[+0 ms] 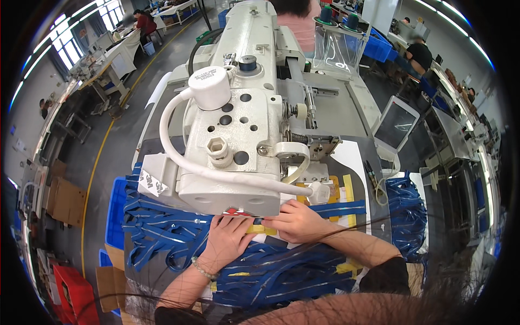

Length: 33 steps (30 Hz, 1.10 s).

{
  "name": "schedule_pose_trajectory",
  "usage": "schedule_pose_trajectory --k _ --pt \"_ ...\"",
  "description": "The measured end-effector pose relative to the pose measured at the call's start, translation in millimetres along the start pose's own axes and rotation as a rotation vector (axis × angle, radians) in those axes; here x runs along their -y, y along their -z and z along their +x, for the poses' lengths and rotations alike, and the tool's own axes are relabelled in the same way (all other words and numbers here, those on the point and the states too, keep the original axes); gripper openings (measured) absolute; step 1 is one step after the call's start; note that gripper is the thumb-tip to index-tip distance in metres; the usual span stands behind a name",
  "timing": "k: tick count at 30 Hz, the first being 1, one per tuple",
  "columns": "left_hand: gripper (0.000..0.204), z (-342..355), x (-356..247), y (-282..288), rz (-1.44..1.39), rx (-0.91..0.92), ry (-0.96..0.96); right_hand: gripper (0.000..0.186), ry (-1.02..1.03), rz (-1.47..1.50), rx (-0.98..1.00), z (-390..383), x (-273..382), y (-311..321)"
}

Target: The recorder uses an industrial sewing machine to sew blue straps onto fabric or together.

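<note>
A blue zipper [338,208] runs across the bed of a white sewing machine [230,187], below the machine's head. My left hand [230,238], with a beaded bracelet at the wrist, has its fingers curved over the zipper, their tips partly hidden by the machine head. Just right of it, my right hand [298,222] pinches the zipper between thumb and fingers. A yellow plate [261,230] shows between the two hands. In front of my hands lies a heap of blue zippers [281,273]. More zippers [168,222] spread out on the left.
Another pile of blue zippers [406,214] lies at the right, below a tablet-like screen [398,122]. A blue bin [115,208], a cardboard box [111,279] and a red crate [76,295] stand at the left. Thread cones [352,21] stand behind the machine; other people work farther back.
</note>
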<state>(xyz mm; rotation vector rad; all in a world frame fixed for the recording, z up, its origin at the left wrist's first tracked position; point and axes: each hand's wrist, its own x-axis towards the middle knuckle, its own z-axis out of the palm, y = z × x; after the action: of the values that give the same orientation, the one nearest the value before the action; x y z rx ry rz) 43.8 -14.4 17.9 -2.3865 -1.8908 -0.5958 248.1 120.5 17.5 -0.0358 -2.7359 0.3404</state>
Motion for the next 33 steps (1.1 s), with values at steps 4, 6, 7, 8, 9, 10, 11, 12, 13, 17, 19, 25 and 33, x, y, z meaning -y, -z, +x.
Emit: schedule_pose_trajectory --k 4,6,7,8,9,10,11,12,13,17,19,25,33 --pt "0.035 -3 4 -1 0.011 0.019 0.015 0.044 -0.009 0.019 -0.011 -1 -3 -6" --pt "0.035 -1 0 -3 0.035 0.012 0.008 0.045 0.003 -0.006 -0.009 -3 -4 -6" --pt "0.035 -2 -1 -2 0.074 0.035 0.013 0.044 0.025 -0.029 -0.038 -3 -2 -10" --pt "0.036 -3 -2 -1 0.114 0.058 0.018 0.043 0.048 -0.052 -0.069 -3 -1 -13" --pt "0.037 -1 -4 -2 0.136 0.011 -0.001 0.044 0.063 -0.065 -0.033 -3 -1 -14" --pt "0.037 0 -6 -1 0.148 0.01 0.001 0.044 0.071 -0.065 -0.042 -3 -1 -12" --pt "0.038 1 -8 -1 0.187 -0.006 -0.014 0.045 0.074 -0.077 -0.025 -2 1 -9" --pt "0.038 2 -11 0 0.227 -0.022 -0.029 0.045 0.077 -0.088 -0.008 -2 2 -7" --pt "0.039 1 -15 -1 0.261 0.048 0.002 0.045 0.085 -0.085 -0.014 -4 2 -9" --pt "0.041 1 -17 -4 0.259 0.06 -0.016 0.045 0.052 -0.035 -0.025 -5 1 -10" --pt "0.041 2 -17 -3 0.252 0.069 -0.01 0.046 0.046 -0.032 -0.023 -3 1 -8" --pt "0.04 2 -15 0 0.24 0.07 0.005 0.045 0.043 -0.068 -0.051 -1 2 -11" --pt "0.038 1 -8 -3 0.19 0.148 0.027 0.043 0.0 -0.048 -0.025 -8 -4 -15"
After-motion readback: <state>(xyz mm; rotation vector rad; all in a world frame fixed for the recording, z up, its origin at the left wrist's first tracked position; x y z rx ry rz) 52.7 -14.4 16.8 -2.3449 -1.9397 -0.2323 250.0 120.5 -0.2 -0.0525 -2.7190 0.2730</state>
